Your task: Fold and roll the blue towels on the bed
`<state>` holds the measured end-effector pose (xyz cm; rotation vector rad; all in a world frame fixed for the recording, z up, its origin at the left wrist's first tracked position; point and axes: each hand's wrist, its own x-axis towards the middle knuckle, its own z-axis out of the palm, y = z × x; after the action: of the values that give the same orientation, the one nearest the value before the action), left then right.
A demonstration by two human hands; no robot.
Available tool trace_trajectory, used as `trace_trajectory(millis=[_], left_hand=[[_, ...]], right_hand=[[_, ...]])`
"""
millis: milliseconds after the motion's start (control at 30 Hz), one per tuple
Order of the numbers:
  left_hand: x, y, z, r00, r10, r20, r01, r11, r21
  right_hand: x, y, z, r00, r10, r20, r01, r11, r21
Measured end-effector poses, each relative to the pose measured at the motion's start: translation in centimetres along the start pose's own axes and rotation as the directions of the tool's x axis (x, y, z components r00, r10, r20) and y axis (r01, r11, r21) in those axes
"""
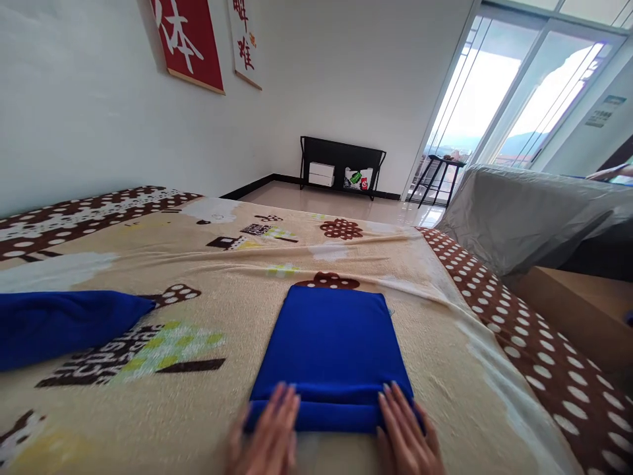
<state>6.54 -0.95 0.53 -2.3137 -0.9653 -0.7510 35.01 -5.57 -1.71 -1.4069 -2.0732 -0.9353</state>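
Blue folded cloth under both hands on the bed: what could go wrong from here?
1. The blue folded cloth is rolled only at its near edge, under the left hand and right hand; the roll may skew.
2. The beige patterned blanket beneath is wrinkled and could bunch.

Two bare hands (270,432), seemingly no sleeves
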Motion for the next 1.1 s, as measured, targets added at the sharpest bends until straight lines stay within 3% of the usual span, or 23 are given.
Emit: trace_trajectory(millis=[67, 100, 167, 267, 367, 500, 567, 633, 800, 867, 933, 1033, 1100], left_hand=[[2.1, 1.5, 0.9, 0.986, 0.158, -0.043, -0.161, 0.985, -0.064], [2.7, 1.7, 1.3, 0.982, 0.184, -0.052, -0.188, 0.978, -0.088], [2.6, 0.5, 1.6, 0.994, 0.109, 0.012, -0.107, 0.988, -0.112], [0.0, -3.2, 0.9, 0.983, -0.048, 0.179, 0.065, 0.994, -0.091], [-1.3, -4.9, 0.1, 0.983, -0.110, 0.147, 0.114, 0.993, -0.017], [1.9, -1.6, 0.7, 0.997, 0.020, 0.079, -0.019, 1.000, -0.007], [3.8, 0.2, 1.4, 0.987, 0.110, 0.114, -0.105, 0.993, -0.047], [4.3, 0.4, 1.9, 0.980, 0.117, 0.163, -0.106, 0.991, -0.076], [0.6, -4.3, 2.3, 0.951, -0.149, 0.271, 0.162, 0.986, -0.025], [-0.7, -5.7, 2.1, 0.955, -0.168, 0.243, 0.173, 0.985, 0.002], [-1.2, -6.1, 1.7, 0.972, -0.148, 0.181, 0.147, 0.989, 0.017], [-1.4, -6.0, 0.8, 0.978, -0.191, 0.079, 0.191, 0.982, 0.001], [-1.8, -6.2, 0.0, 0.977, -0.199, 0.083, 0.205, 0.977, -0.067]], right_hand=[[1.7, -2.1, 0.7, 0.997, -0.055, -0.051, 0.060, 0.993, 0.104], [2.3, -2.6, 0.8, 0.996, -0.082, -0.041, 0.087, 0.986, 0.143], [2.5, -2.1, 0.7, 0.995, -0.089, 0.041, 0.082, 0.985, 0.149], [0.7, 1.3, -0.3, 0.990, -0.037, 0.137, 0.029, 0.998, 0.058], [-0.2, 2.8, -0.9, 0.994, 0.006, 0.113, -0.007, 1.000, 0.011], [2.8, -1.2, 0.3, 0.995, 0.037, 0.088, -0.048, 0.991, 0.126], [4.5, -3.2, 1.2, 0.994, 0.015, 0.105, -0.038, 0.976, 0.216], [4.9, -3.4, 1.8, 0.990, 0.013, 0.143, -0.043, 0.977, 0.210], [1.1, 1.9, 1.6, 0.967, 0.078, 0.241, -0.073, 0.997, -0.028], [-0.4, 3.6, 1.1, 0.964, 0.062, 0.258, -0.049, 0.997, -0.057], [-1.4, 4.5, 0.7, 0.968, 0.045, 0.248, -0.034, 0.998, -0.051], [-2.2, 5.3, 0.0, 0.985, 0.099, 0.141, -0.095, 0.995, -0.029], [-2.8, 6.0, -0.4, 0.994, 0.083, 0.067, -0.084, 0.996, 0.015]])
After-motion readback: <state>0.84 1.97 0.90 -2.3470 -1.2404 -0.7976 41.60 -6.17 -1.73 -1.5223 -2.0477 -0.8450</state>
